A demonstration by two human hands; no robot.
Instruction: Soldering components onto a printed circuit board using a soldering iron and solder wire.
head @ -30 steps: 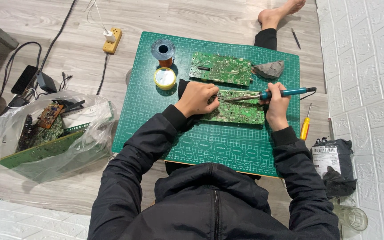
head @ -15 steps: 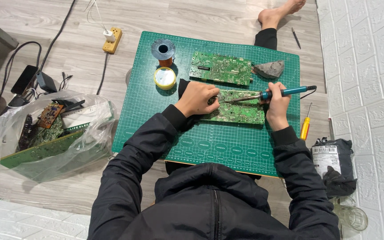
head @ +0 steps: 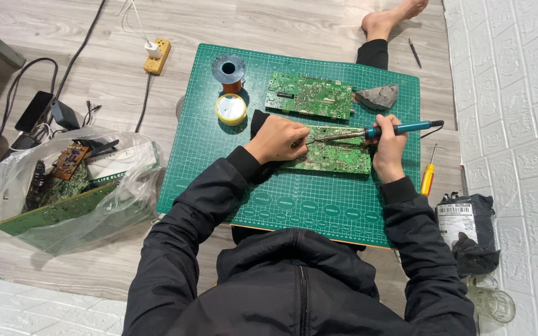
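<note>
A clear plastic bag [head: 70, 186] lies on the wood floor [head: 281, 25] left of the mat, stuffed with green circuit boards and a brown one; the film blurs what else is inside. A small yellow-rimmed tin [head: 230, 109] sits on the green cutting mat [head: 319, 205], its contents a pale disc that is hard to identify, and a dark spool [head: 228, 68] stands just behind it. At the lower right a glass jar [head: 490, 302] is partly cut off by the sleeve, beside a black bag [head: 471, 233] with a white label. The left hand [head: 278, 138] is curled down on the near board [head: 331, 155], pressing its left end; what the fingers pinch is hidden. The right hand [head: 388, 146] is closed around the blue handle of a soldering iron [head: 375, 132], whose tip reaches left to the board close to the left fingers. The hands are apart, 1 at each end of the board. A second board [head: 309, 94] lies farther back on the mat, with a grey lump [head: 378, 96] at its right end. An orange screwdriver [head: 428, 177] rests at the mat's right edge. A yellow power strip [head: 157, 56] and black cables lie on the floor to the left; white textured tiles [head: 518, 93] run along the right. A bare foot [head: 393, 15] shows at the top, and a knee is cut off at the left edge.
</note>
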